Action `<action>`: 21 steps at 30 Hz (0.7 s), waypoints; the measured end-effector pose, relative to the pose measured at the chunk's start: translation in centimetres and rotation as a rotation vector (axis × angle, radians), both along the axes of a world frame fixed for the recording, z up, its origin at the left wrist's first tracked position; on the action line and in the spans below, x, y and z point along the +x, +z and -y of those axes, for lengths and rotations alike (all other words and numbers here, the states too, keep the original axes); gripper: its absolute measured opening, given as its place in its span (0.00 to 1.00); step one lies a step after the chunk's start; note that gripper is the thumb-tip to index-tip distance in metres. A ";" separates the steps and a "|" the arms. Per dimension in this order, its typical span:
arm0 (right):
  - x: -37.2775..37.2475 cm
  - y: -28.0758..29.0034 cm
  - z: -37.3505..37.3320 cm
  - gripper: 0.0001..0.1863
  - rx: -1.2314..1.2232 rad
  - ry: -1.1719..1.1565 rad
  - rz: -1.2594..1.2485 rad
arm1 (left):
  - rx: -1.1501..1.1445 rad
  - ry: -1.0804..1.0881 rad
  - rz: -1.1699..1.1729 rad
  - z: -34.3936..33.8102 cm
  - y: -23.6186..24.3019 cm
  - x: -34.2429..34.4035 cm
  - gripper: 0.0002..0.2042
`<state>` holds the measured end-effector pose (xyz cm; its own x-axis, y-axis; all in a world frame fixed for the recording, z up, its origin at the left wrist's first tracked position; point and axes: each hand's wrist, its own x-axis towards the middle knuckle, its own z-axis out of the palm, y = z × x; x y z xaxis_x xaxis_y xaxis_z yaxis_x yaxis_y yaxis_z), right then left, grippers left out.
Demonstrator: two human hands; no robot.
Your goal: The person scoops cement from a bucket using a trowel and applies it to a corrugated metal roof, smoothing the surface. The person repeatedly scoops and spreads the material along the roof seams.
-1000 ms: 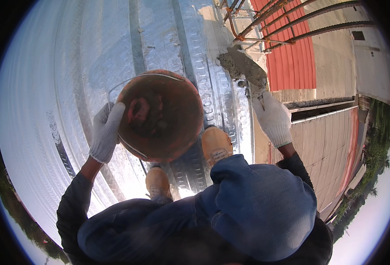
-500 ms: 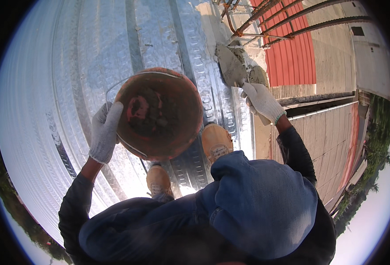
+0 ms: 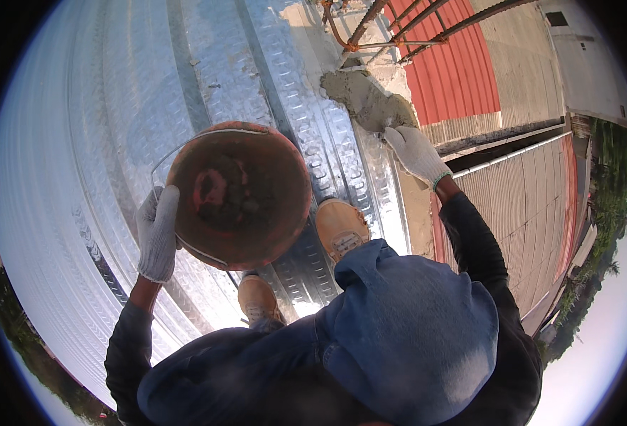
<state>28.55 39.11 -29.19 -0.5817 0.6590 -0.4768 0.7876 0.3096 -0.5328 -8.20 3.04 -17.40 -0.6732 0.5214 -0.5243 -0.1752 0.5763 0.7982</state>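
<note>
My left hand, in a white knit glove, is closed on the rim of a reddish bucket, the thumb lying along its near-left side. Grey mortar lies in the bottom of the bucket. In my gloved right hand is a trowel, gripped by its handle. Its mortar-coated blade rests against a patch of wet mortar on the concrete edge, and the border between blade and mortar is hard to make out. Most of the handle is hidden by the hand.
Ribbed metal decking lies under my tan boots. Rusty rebar juts out at the upper right, just beyond the mortar. Past the concrete edge, red roofing and grey corrugated roofs show on the right.
The trowel has moved over the mortar mound beside the edge, and the mortar now looks spread flatter. The bucket and my left hand sit slightly more to the left in view.
</note>
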 end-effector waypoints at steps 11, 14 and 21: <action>0.6 -2.8 -1.4 0.33 -0.056 -0.139 0.088 | -0.004 -0.028 0.012 0.1 0.7 0.5 0.19; 2.1 -1.4 -0.5 0.31 -0.182 -0.313 0.088 | 0.000 -0.057 0.020 0.3 0.8 0.6 0.19; 7.2 0.8 3.8 0.29 0.275 -0.217 0.189 | -0.033 -0.050 0.022 0.6 0.0 0.5 0.19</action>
<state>35.74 35.36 -28.38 -0.3337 0.8752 -0.3501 0.9265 0.2361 -0.2929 -7.75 2.46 -17.40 -0.6350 0.5365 -0.5557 -0.1624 0.6106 0.7751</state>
